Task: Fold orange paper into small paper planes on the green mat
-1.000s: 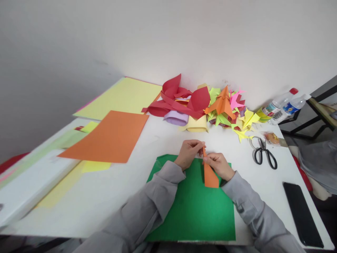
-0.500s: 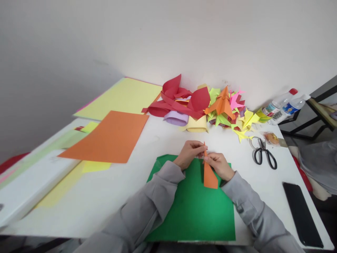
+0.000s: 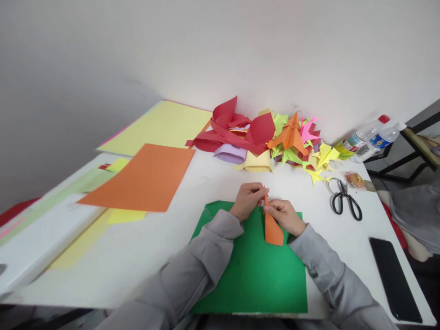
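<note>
My left hand (image 3: 248,199) and my right hand (image 3: 283,215) both pinch the upper, pointed end of a narrow folded orange paper (image 3: 272,228). The paper's wider lower end hangs down over a green sheet (image 3: 254,275) that lies on the white table (image 3: 154,238) right in front of me. Both sleeves are grey. The fingertips of the two hands nearly meet at the paper's tip.
A large orange sheet (image 3: 144,178) and a pale yellow sheet (image 3: 161,126) lie at the left. A heap of folded coloured papers (image 3: 268,137) sits against the wall. Black scissors (image 3: 345,199), two plastic bottles (image 3: 369,136) and a dark phone (image 3: 393,279) are at the right.
The hands have shifted the folded orange paper only slightly; its lower end sits a little higher and more to the left than before.
</note>
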`<state>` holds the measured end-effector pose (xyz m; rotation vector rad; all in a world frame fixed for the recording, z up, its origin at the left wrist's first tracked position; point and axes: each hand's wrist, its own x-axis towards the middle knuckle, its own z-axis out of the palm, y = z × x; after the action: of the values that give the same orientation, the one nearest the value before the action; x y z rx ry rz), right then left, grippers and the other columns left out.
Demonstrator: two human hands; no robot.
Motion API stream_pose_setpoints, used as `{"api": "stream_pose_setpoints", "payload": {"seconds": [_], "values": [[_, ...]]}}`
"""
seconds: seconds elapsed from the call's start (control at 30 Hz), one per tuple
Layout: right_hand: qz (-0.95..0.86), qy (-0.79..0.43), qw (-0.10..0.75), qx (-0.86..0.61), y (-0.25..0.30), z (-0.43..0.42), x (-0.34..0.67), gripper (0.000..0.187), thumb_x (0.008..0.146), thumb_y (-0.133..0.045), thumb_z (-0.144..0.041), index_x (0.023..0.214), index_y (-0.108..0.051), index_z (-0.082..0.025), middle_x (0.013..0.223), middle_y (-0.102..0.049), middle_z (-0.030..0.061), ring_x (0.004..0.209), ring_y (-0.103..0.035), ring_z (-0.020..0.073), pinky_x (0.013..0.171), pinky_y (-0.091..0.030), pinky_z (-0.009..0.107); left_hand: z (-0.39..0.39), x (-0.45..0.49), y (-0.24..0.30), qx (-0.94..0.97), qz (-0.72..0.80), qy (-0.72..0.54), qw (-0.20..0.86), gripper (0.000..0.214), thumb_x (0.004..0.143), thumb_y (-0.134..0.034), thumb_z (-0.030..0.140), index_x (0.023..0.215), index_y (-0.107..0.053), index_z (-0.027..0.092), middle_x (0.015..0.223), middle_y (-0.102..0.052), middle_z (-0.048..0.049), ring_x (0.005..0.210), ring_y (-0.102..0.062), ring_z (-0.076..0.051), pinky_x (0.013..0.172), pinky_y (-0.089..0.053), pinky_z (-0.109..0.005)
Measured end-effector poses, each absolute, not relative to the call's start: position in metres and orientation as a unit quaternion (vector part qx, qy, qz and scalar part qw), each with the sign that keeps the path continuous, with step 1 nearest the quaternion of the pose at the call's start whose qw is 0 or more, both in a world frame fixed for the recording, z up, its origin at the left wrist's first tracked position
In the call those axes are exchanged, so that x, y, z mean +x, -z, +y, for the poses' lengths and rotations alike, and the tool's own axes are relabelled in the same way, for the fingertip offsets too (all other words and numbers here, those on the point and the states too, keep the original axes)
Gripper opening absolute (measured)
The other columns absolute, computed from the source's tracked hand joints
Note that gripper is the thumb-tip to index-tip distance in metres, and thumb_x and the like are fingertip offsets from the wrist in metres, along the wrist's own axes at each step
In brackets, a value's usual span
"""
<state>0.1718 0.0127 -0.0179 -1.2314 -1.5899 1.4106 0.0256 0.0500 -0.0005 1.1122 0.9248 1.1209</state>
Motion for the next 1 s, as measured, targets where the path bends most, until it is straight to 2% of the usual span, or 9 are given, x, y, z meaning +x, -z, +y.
{"api": "stream_pose_setpoints", "payload": {"seconds": [0.17,0.3,0.5,0.57,0.7,1.0], "values": [[-0.601,-0.55,0.333,-0.474,0.0186,0.0132,0.1712,0.05,0.075,-0.058,-0.064,0.057,-0.046,-0.019,0.055,-0.033,-0.0059,0.052,-0.027,0.0087,0.049,-0.024,0.025,0.0498,0.0274,0.0041,0.479,0.413,-0.502,0.59,0.036,0.071,-0.063,0.03,0.042,-0.047,0.016,0.039,-0.043,0.0046,0.037,-0.036,-0.006,0.041,-0.026,-0.021],[-0.588,-0.561,0.341,-0.472,0.0208,0.0131,0.1714,0.05,0.074,-0.059,-0.064,0.057,-0.046,-0.018,0.055,-0.034,-0.0058,0.052,-0.029,0.0084,0.05,-0.025,0.024,0.0506,0.0289,0.0051,0.454,0.432,-0.486,0.609,0.037,0.075,-0.062,0.041,0.048,-0.056,0.015,0.039,-0.047,0.003,0.036,-0.038,-0.006,0.039,-0.028,-0.021],[-0.548,-0.589,0.349,-0.481,0.0176,0.0117,0.1715,0.052,0.069,-0.062,-0.067,0.058,-0.05,-0.017,0.053,-0.038,-0.0059,0.051,-0.031,0.0082,0.048,-0.025,0.023,0.0539,0.0272,0.0053,0.431,0.421,-0.477,0.64,0.051,0.078,-0.056,0.059,0.059,-0.065,0.012,0.051,-0.057,-0.002,0.039,-0.044,-0.008,0.039,-0.033,-0.022],[-0.543,-0.591,0.351,-0.482,0.0157,0.0118,0.1715,0.052,0.069,-0.063,-0.067,0.058,-0.05,-0.017,0.052,-0.039,-0.006,0.051,-0.031,0.0081,0.049,-0.025,0.023,0.0541,0.0256,0.0055,0.449,0.413,-0.475,0.634,0.048,0.076,-0.059,0.057,0.058,-0.064,0.013,0.048,-0.053,-0.0002,0.04,-0.043,-0.008,0.04,-0.032,-0.021],[-0.555,-0.583,0.35,-0.479,0.0131,0.0127,0.1713,0.051,0.07,-0.063,-0.066,0.058,-0.052,-0.017,0.052,-0.039,-0.0058,0.051,-0.031,0.0083,0.05,-0.026,0.024,0.0533,0.0231,0.004,0.529,0.397,-0.458,0.594,0.035,0.065,-0.074,0.04,0.05,-0.058,0.014,0.044,-0.047,0.0037,0.04,-0.037,-0.005,0.041,-0.027,-0.021],[-0.603,-0.547,0.335,-0.473,0.0193,0.0127,0.1724,0.051,0.076,-0.058,-0.064,0.056,-0.045,-0.019,0.055,-0.032,-0.0062,0.052,-0.027,0.0084,0.05,-0.022,0.025,0.0506,0.0236,-0.0009,0.492,0.377,-0.455,0.639,0.041,0.067,-0.07,0.034,0.041,-0.044,0.016,0.04,-0.038,0.0056,0.039,-0.033,-0.005,0.041,-0.021,-0.022]]}}
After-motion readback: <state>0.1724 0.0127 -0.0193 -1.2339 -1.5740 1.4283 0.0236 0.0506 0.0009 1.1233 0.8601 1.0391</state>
